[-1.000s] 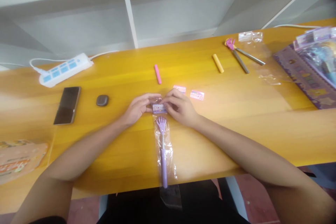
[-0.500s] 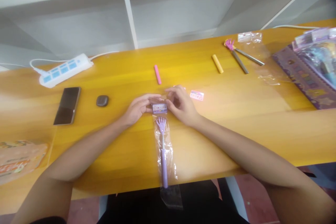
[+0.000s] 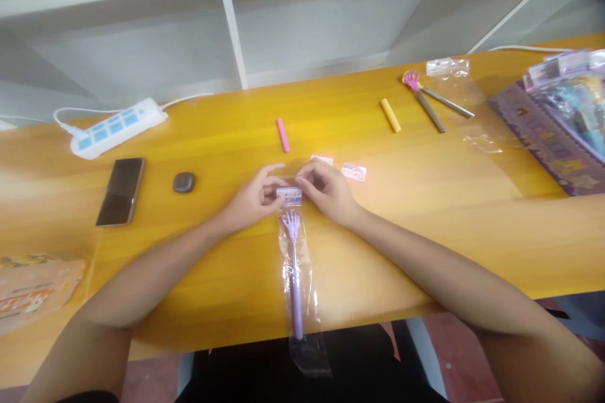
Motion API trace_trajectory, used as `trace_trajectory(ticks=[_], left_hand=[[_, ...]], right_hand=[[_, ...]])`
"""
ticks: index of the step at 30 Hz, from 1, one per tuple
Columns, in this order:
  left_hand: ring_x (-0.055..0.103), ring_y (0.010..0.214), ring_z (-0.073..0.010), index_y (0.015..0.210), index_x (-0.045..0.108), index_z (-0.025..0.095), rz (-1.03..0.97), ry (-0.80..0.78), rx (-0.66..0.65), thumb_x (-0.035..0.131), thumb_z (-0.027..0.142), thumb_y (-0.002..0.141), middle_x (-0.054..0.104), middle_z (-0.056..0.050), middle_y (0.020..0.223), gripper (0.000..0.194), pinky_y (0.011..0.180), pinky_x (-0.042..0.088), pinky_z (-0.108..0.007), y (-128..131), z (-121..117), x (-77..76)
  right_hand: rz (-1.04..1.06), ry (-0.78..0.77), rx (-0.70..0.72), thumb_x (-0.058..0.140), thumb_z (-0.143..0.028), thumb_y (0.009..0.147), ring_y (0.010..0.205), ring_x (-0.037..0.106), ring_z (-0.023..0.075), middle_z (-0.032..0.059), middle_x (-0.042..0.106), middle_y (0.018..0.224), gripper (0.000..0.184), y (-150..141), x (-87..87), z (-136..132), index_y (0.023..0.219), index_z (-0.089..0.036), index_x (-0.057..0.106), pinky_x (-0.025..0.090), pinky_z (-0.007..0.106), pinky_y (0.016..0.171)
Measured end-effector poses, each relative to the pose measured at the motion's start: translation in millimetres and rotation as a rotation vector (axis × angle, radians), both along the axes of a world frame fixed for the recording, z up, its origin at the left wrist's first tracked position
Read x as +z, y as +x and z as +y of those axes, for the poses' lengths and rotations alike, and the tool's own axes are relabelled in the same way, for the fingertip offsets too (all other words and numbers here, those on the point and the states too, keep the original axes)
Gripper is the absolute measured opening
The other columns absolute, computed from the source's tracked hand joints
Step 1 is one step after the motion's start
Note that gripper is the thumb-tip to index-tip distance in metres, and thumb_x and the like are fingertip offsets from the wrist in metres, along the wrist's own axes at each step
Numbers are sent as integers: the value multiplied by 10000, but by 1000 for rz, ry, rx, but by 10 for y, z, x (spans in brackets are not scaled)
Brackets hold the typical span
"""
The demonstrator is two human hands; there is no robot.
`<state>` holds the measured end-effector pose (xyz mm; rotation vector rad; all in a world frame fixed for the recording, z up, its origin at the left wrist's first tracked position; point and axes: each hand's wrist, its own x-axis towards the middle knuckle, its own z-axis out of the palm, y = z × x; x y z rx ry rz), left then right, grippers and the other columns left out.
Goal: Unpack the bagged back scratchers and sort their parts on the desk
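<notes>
A purple back scratcher [image 3: 296, 305] with a hand-shaped head lies in a clear plastic bag [image 3: 309, 277], which hangs over the table's front edge. At the bag's top is a printed header card [image 3: 292, 196]. My left hand [image 3: 250, 200] grips the card's left side, thumb on its face and index finger stretched out. On the right, my right hand [image 3: 329, 192] pinches at the bag's top edge with thumb and index finger. Behind that hand lie two pink-and-white cards, one [image 3: 322, 159] partly covered and one [image 3: 354, 171] in full view.
Across the table [image 3: 212, 302] lie a pink tube [image 3: 282, 135], a yellow tube [image 3: 390, 115] and two back scratchers without grips [image 3: 431, 111]. A box of packaged items [image 3: 543, 132] stands right; a phone [image 3: 120, 191], dark case [image 3: 184, 182] and power strip [image 3: 119, 128] lie left.
My left thumb has come down onto the header card's front, and the left fingers have curled behind it. My right hand has shifted slightly, uncovering more of the pink card behind.
</notes>
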<state>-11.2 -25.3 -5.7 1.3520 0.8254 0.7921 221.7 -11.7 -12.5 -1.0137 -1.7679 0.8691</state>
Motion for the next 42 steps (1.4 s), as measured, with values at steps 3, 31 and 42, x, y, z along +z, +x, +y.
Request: trace_trajectory(ticks=[3,31,42], left_hand=[[773,1128,-221,1525,496,245,114,-26,-12,784,239,929,770,-113,1254,661,976,606,-334,-5,5,-7],[735,1180,-224,1357,629,222,45,-45,-41,824,297,910,745,-111,1272,494,1021,589,-346,-24,-1,30],[741,1121,-214,1281,656,193,92,-29,24,844,327,908,755,-109,1241,439,995,573,-348,-7,15,-38]], right_hand=[[35,21,-3,652,-353,1052,730,568,163,17,614,821,145,0,-2,-5,994,-220,662,471,317,687],[-236,167,310,496,-319,1103,866,543,202,72,550,931,328,68,32,-52,830,-207,639,460,374,761],[-267,185,223,681,-280,1008,754,515,142,42,539,939,228,21,-81,-72,812,-202,594,401,303,644]])
